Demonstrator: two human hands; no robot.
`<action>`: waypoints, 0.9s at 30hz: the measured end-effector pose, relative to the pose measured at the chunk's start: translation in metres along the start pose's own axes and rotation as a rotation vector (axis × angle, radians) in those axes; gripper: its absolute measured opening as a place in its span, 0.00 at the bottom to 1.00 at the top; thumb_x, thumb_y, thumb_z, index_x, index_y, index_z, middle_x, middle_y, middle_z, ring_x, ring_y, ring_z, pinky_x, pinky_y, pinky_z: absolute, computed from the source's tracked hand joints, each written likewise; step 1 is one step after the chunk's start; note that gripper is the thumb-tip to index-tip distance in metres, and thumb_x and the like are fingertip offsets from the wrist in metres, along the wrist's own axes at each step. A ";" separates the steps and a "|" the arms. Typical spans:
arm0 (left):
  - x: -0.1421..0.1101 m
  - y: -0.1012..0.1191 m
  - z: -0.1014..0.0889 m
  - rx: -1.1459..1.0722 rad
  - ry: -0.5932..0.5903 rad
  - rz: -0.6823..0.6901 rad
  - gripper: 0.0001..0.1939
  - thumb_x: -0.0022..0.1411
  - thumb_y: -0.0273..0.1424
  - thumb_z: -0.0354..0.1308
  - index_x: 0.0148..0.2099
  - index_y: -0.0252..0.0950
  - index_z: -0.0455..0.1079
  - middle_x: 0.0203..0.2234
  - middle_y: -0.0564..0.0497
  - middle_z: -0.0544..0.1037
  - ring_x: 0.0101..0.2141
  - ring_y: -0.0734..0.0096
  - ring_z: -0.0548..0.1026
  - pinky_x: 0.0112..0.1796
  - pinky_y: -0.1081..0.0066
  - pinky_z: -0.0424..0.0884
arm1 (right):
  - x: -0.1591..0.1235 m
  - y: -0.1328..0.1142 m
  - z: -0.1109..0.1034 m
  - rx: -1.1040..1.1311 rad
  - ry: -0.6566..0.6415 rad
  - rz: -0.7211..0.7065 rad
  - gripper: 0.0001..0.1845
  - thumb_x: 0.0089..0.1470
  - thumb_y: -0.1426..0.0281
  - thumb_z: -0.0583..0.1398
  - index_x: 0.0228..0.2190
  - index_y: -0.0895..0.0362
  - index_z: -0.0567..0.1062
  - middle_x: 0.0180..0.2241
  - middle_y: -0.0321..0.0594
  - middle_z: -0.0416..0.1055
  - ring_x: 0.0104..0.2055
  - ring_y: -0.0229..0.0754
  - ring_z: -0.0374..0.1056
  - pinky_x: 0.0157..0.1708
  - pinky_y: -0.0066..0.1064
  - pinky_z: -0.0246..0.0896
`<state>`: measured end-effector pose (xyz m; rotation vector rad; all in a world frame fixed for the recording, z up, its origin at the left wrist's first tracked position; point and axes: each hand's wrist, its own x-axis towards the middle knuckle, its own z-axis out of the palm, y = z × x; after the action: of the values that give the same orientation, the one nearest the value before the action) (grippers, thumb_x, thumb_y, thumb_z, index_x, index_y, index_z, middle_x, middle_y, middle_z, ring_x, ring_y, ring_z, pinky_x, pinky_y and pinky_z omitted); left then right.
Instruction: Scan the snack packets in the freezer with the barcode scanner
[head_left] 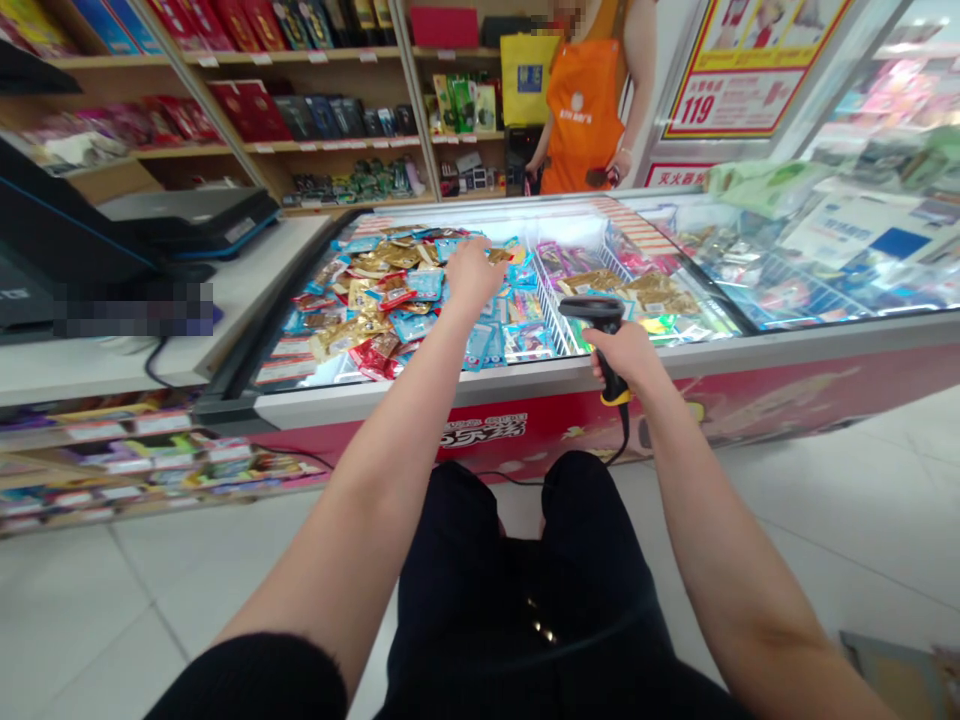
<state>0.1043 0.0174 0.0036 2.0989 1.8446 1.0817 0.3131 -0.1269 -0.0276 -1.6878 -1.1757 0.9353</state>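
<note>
Left of the white-rimmed chest freezer, a flat black-and-blue device on a pale bench. Over the freezer's left compartment, the bare left hand, palm down, fingers bent among gold, red and blue foil snack packets; any pinched packet impossible to make out. Near the freezer's middle, a white wire divider between compartments. At the freezer's front edge, the bare right hand, clenched round a black handheld barcode scanner with yellow trim, a thin black cable hanging below. Behind the freezer, a co-worker in an orange apron. Likely trouble: packets sliding over the divider under a careless sweep, or the cable snagging on the freezer's edge after a sudden pull. Count: two hands, one scanner, one divider, two compartments, one co-worker; packets too many and overlapped to count.
</note>
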 end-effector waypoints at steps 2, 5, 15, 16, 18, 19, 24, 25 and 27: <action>-0.003 0.017 0.017 -0.045 -0.058 0.061 0.25 0.57 0.34 0.58 0.57 0.35 0.69 0.51 0.42 0.75 0.55 0.54 0.69 0.58 0.59 0.61 | -0.001 0.005 -0.013 0.016 0.024 0.010 0.08 0.50 0.69 0.62 0.24 0.59 0.69 0.14 0.36 0.67 0.12 0.38 0.64 0.11 0.25 0.61; -0.010 0.043 0.042 -0.071 -0.171 0.107 0.21 0.57 0.33 0.58 0.53 0.35 0.72 0.47 0.43 0.78 0.52 0.55 0.72 0.55 0.61 0.65 | -0.001 0.013 -0.031 0.023 0.058 0.032 0.10 0.50 0.68 0.62 0.22 0.59 0.69 0.14 0.37 0.67 0.12 0.37 0.64 0.11 0.25 0.61; -0.034 0.101 0.103 0.103 -0.416 0.079 0.26 0.55 0.47 0.61 0.47 0.30 0.74 0.44 0.36 0.78 0.49 0.49 0.75 0.48 0.64 0.68 | 0.004 0.037 -0.071 0.077 0.125 0.083 0.11 0.50 0.70 0.62 0.20 0.59 0.69 0.13 0.37 0.67 0.12 0.38 0.64 0.10 0.26 0.61; -0.036 0.104 0.108 0.112 -0.412 0.079 0.28 0.55 0.49 0.61 0.48 0.30 0.73 0.45 0.36 0.78 0.49 0.49 0.75 0.48 0.63 0.68 | 0.004 0.039 -0.074 0.088 0.128 0.090 0.11 0.50 0.70 0.62 0.20 0.59 0.69 0.13 0.37 0.67 0.12 0.38 0.64 0.10 0.26 0.61; -0.039 0.109 0.117 0.127 -0.390 0.079 0.32 0.52 0.50 0.63 0.50 0.30 0.71 0.47 0.35 0.77 0.50 0.49 0.74 0.49 0.62 0.68 | 0.005 0.042 -0.078 0.105 0.129 0.101 0.12 0.50 0.69 0.62 0.19 0.59 0.69 0.13 0.37 0.67 0.12 0.38 0.64 0.10 0.26 0.61; -0.041 0.111 0.120 0.134 -0.377 0.087 0.33 0.51 0.50 0.64 0.50 0.30 0.71 0.48 0.35 0.76 0.51 0.48 0.73 0.50 0.62 0.67 | 0.006 0.043 -0.079 0.109 0.129 0.106 0.12 0.50 0.69 0.62 0.19 0.59 0.68 0.13 0.37 0.67 0.12 0.38 0.64 0.10 0.26 0.62; -0.041 0.117 0.132 0.106 -0.357 0.098 0.37 0.48 0.45 0.69 0.55 0.30 0.66 0.53 0.34 0.72 0.56 0.47 0.69 0.55 0.60 0.63 | 0.007 0.046 -0.085 0.111 0.138 0.112 0.12 0.50 0.69 0.62 0.19 0.59 0.68 0.14 0.38 0.67 0.12 0.37 0.64 0.11 0.26 0.62; -0.041 0.117 0.132 0.076 -0.353 0.081 0.38 0.48 0.43 0.70 0.57 0.30 0.64 0.54 0.34 0.72 0.57 0.48 0.68 0.56 0.60 0.63 | 0.007 0.047 -0.085 0.114 0.140 0.112 0.12 0.50 0.69 0.63 0.19 0.59 0.68 0.14 0.38 0.67 0.12 0.37 0.64 0.11 0.26 0.62; -0.039 0.116 0.131 0.008 -0.344 0.052 0.41 0.47 0.39 0.71 0.59 0.30 0.61 0.56 0.34 0.70 0.58 0.50 0.68 0.56 0.62 0.62 | 0.008 0.046 -0.085 0.119 0.142 0.111 0.12 0.49 0.69 0.63 0.19 0.59 0.68 0.14 0.38 0.67 0.12 0.38 0.64 0.10 0.26 0.62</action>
<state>0.2759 -0.0007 -0.0453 2.1834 1.6406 0.6684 0.4068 -0.1471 -0.0413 -1.7068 -0.9237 0.9184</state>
